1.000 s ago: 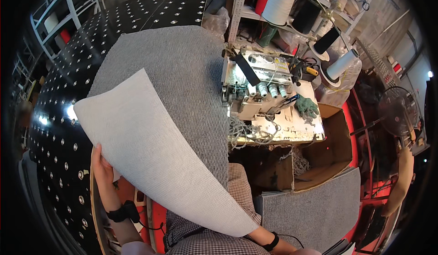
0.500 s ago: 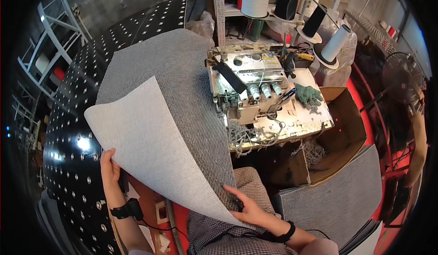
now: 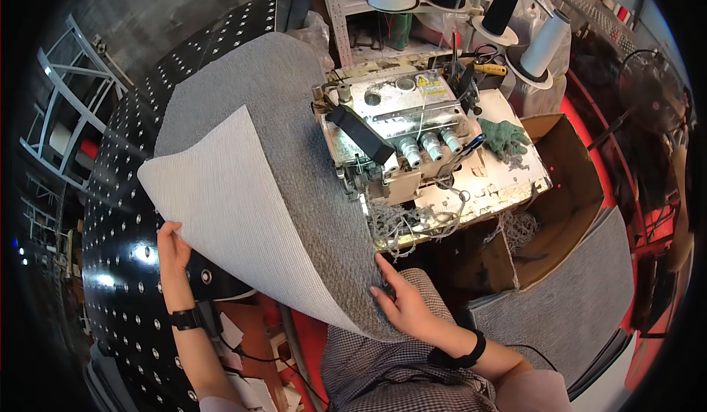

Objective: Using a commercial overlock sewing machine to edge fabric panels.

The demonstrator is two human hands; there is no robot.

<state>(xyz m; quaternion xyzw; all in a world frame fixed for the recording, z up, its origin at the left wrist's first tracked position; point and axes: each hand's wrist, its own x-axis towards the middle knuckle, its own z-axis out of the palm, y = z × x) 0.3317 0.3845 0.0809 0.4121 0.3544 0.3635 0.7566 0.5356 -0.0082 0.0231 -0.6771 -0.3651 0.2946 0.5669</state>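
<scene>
A large grey carpet mat (image 3: 324, 213) lies across the table beside the sewing machine (image 3: 398, 117), its near left part folded over so the pale ribbed backing (image 3: 228, 198) faces up. At the lower left fold, my left hand (image 3: 174, 245) has its fingers closed on the mat's edge. On the near right edge rests my right hand (image 3: 403, 305), index finger stretched forward along the rim and thumb spread over the grey pile. That edge runs close by the machine's front left corner.
Loose grey thread trimmings (image 3: 398, 224) hang from the machine's bed. A green glove (image 3: 504, 138) lies on its right. Beyond are thread cones (image 3: 543, 44). A cardboard box (image 3: 563, 169) and stacked grey mats (image 3: 567, 287) stand right. The black studded table (image 3: 125, 213) extends left.
My right hand has moved forward along the mat's edge, its fingers spreading more. The fold has turned slightly with the mat's near end shifting up. My left hand stays at the fold.
</scene>
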